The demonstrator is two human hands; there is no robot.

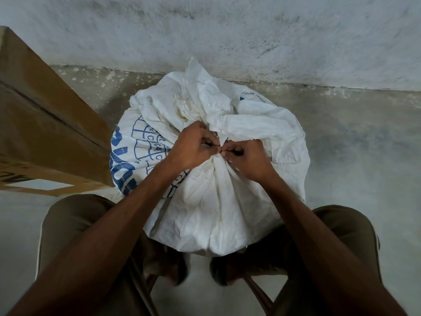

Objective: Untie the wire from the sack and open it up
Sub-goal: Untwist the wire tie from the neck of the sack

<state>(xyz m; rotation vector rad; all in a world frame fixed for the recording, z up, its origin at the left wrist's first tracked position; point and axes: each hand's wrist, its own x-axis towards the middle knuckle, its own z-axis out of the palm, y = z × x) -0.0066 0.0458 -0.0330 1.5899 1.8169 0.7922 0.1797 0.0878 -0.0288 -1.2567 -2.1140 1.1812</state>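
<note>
A full white woven sack (205, 201) with blue print stands on the floor between my knees, its neck bunched tight at the top. My left hand (191, 148) and my right hand (247, 159) meet at the gathered neck (219, 149), fingers curled and pinching there. The wire itself is mostly hidden under my fingertips; only a thin dark bit shows between them. The loose mouth of the sack (198, 99) flops away from me, beyond the tie.
A large brown cardboard box (41, 124) leans at the left, close to the sack. A rough whitewashed wall (227, 30) rises just behind the sack. Bare concrete floor (364, 144) lies to the right. My feet and knees flank the sack's base.
</note>
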